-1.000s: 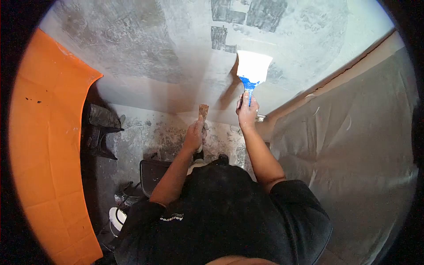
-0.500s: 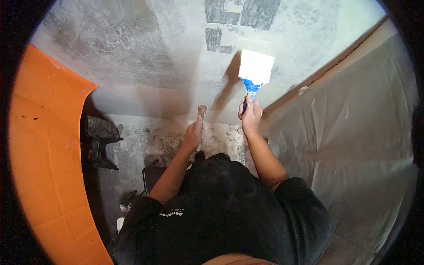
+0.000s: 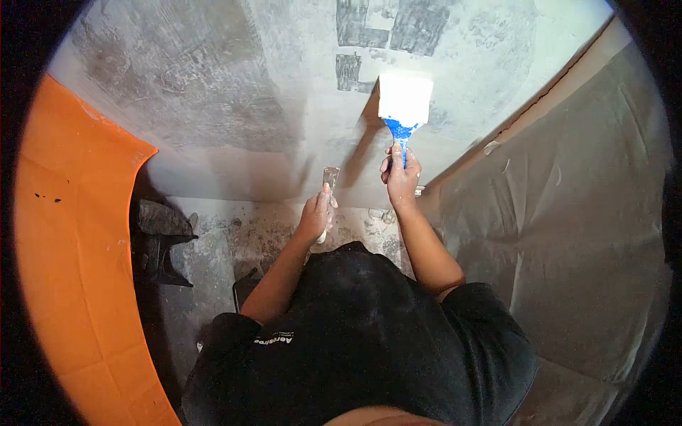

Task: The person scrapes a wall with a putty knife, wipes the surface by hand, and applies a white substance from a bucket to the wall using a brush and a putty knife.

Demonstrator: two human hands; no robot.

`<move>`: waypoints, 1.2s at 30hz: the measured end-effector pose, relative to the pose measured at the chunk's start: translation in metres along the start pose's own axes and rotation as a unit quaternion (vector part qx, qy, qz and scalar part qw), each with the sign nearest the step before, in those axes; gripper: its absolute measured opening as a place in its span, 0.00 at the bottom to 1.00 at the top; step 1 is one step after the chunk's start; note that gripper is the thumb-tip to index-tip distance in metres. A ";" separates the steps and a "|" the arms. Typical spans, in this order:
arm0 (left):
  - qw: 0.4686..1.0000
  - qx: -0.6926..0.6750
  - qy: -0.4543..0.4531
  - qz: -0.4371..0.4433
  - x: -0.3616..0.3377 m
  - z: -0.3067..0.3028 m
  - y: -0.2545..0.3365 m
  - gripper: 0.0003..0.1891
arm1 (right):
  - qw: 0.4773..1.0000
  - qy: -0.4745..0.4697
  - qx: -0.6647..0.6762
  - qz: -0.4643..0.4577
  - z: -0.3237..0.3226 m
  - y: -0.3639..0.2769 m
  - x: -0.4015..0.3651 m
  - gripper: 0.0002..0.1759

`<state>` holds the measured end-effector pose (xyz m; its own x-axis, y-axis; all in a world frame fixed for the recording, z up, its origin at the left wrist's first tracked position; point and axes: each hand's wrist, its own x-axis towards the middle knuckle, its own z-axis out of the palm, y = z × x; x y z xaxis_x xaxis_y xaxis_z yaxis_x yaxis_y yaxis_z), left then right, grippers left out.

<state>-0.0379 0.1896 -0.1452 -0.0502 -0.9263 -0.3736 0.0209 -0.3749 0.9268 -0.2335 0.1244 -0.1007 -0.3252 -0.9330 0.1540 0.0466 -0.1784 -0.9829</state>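
Observation:
My right hand is closed round the blue handle of a wide putty knife. White filler covers its blade and some of the handle, and the blade points up, close to the wall. In my left hand is a narrow putty knife, its smeared blade upward and the pale handle end showing below the fist. Dark grey patches mark the wall just above the wide blade, which throws a shadow to its left. White smears dot the fingers of both hands.
An orange sheet hangs on the left, and a grey-brown sheet covers the right side. Dark objects stand on the stained floor at left. A crack runs along the wall's right edge.
The wide putty knife has moved slightly up and left, nearer the dark patches. My left hand has shifted slightly right with the narrow knife, and the view has tilted a little.

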 end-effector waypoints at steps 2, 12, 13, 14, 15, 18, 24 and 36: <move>1.000 -0.010 -0.010 -0.001 0.003 -0.002 0.001 0.29 | 0.994 -0.012 0.086 0.071 -0.001 0.011 0.003 0.17; 0.999 -0.015 -0.031 0.008 0.009 -0.008 0.007 0.29 | 0.979 0.002 0.147 0.139 -0.006 0.022 -0.029 0.18; 0.999 -0.014 -0.033 0.008 0.010 -0.009 0.006 0.29 | 0.980 0.009 0.143 0.135 -0.006 0.017 -0.030 0.18; 0.999 -0.007 -0.038 0.012 0.012 -0.010 0.004 0.29 | 0.981 0.016 0.139 0.133 -0.006 0.013 -0.031 0.18; 0.999 0.000 -0.042 0.017 0.014 -0.011 0.002 0.29 | 0.981 0.018 0.139 0.132 -0.007 0.008 -0.032 0.18; 0.998 0.007 -0.050 0.027 0.014 -0.011 -0.001 0.29 | 0.989 0.009 0.121 0.083 -0.010 -0.003 -0.032 0.18; 0.998 0.009 -0.049 0.027 0.009 -0.009 0.003 0.30 | 0.998 -0.003 0.042 0.056 -0.018 -0.006 -0.038 0.18; 0.998 0.002 -0.045 0.036 0.004 -0.002 0.004 0.31 | 0.998 -0.011 0.044 0.037 -0.018 -0.016 -0.021 0.18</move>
<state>-0.0362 0.1843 -0.1432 -0.1375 -0.9435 -0.3014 0.0244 -0.3074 0.9513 -0.2447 0.1530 -0.0904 -0.2967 -0.9512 0.0847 0.1536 -0.1350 -0.9789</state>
